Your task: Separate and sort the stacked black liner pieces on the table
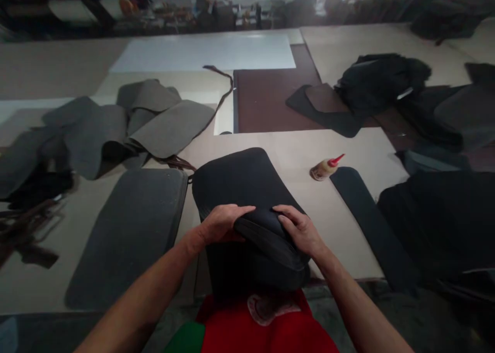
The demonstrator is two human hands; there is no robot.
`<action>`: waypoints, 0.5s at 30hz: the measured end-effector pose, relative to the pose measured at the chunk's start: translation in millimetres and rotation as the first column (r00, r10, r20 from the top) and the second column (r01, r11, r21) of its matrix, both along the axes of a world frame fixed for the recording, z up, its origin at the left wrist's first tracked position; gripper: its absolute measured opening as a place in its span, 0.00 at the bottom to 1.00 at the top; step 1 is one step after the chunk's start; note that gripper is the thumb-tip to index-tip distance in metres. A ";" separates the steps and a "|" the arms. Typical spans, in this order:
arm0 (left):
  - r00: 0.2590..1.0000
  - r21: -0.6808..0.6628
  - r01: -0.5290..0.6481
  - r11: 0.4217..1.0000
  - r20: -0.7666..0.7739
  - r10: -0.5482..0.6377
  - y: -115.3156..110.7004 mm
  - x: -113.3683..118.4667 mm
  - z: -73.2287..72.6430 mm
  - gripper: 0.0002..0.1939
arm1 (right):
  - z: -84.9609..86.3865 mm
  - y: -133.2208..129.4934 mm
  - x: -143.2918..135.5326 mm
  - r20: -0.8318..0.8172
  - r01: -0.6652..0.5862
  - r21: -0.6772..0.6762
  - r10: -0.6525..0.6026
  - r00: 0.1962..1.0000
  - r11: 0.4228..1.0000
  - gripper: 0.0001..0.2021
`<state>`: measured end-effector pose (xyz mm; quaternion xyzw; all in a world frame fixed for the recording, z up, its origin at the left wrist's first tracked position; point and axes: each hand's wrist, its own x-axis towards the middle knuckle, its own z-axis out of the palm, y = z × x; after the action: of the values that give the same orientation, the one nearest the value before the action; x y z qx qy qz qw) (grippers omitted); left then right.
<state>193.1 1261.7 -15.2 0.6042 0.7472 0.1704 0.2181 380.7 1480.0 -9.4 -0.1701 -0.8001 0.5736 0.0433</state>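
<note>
"Two hands on that dark padded piece (237, 180), so what worries you?"

"Slipping. The left hand (221, 224) grips its raised fold, and the right hand (300, 230) holds the same fold opposite, fingertips over the top. The piece lies between and beyond them, its near end about at the edge of the table (286, 149). If either grip loosens, the fold could spring open or the piece slide off."

"Anything past the right hand?"

"Out ahead and to its right, a bottle (320, 171) with a red nozzle (336, 160). I can't tell whether it's sealed; a wide swing might topple it, and a leak could stain the piece."

"And on the left?"

"Left of that hand lies a grey panel (127, 234). Ahead, a dark cord (223, 102) trails near the piece's corner; dragging the piece that way might snag it."
</note>
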 end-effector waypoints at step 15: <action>0.998 0.004 0.022 1.000 -0.051 -0.021 1.6 0.2 5.0 0.43 | 13.9 21.0 22.5 0.125 -0.267 -0.331 0.323 0.938 0.905 0.26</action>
<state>193.3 1263.4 -10.1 0.6169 0.7456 0.1543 0.1992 403.3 1501.0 4.6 -0.1014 -0.7177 0.6740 -0.1425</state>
